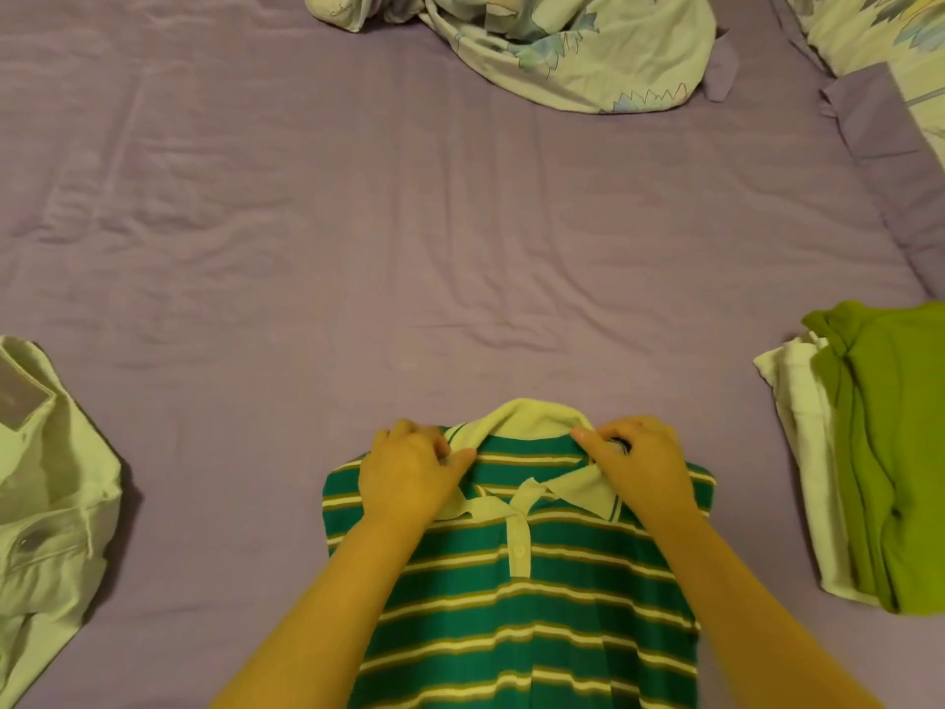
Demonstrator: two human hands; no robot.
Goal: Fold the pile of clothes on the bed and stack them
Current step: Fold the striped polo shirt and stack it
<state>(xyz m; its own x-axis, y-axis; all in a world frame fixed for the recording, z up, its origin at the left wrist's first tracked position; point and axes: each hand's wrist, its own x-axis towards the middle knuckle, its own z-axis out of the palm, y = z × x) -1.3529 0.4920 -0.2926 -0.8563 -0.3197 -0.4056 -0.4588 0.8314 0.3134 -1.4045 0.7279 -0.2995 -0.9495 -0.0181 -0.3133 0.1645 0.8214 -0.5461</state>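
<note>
A green polo shirt (516,596) with white and tan stripes lies face up on the purple bed sheet (409,248), its sides folded in and its pale collar pointing away from me. My left hand (409,473) pinches the left side of the collar. My right hand (639,463) pinches the right side of the collar near the shoulder. At the right edge a folded green garment (890,452) lies on folded white cloth (803,432). Pale trousers (46,483) with a label lie at the left edge.
A crumpled floral duvet (552,43) lies at the far side of the bed. A floral pillow (900,53) with a purple border sits at the far right corner. Wrinkled bare sheet spreads between the shirt and the duvet.
</note>
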